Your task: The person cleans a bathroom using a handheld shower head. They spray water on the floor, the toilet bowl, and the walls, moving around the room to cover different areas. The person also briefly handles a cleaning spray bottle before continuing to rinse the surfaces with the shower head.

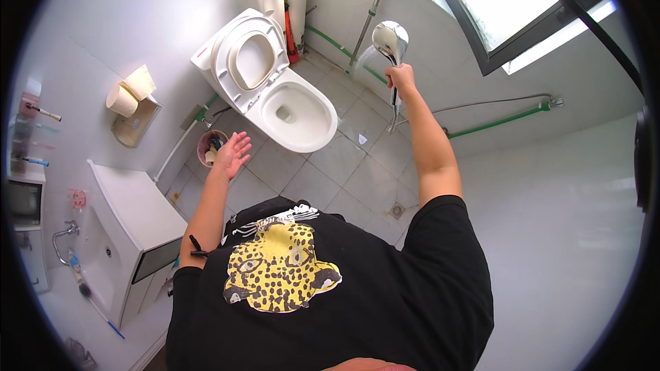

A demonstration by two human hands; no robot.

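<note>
A chrome hand shower [390, 38] is gripped by its handle in my right hand [401, 77], arm stretched forward. Water sprays from its head down toward the wall and floor on the left. My left hand [234, 154] is empty, its fingers apart, held near a small waste bin [210, 139] with rubbish in it. Between and beyond my hands stands a white toilet [327, 123] with its lid and seat raised. A metal shower hose [479, 103] runs from the hand shower to a wall outlet at the right. Wet patches and a white scrap [362, 139] show on the tiled floor [309, 175].
At left are a white washbasin [103, 237] with a tap [64, 237], and a wall holder [135, 123] bearing toilet rolls [122, 101]. A window sash [515, 15] juts inward at upper right. Green pipe [495, 122] follows the wall. A floor drain [396, 210] lies near my right side.
</note>
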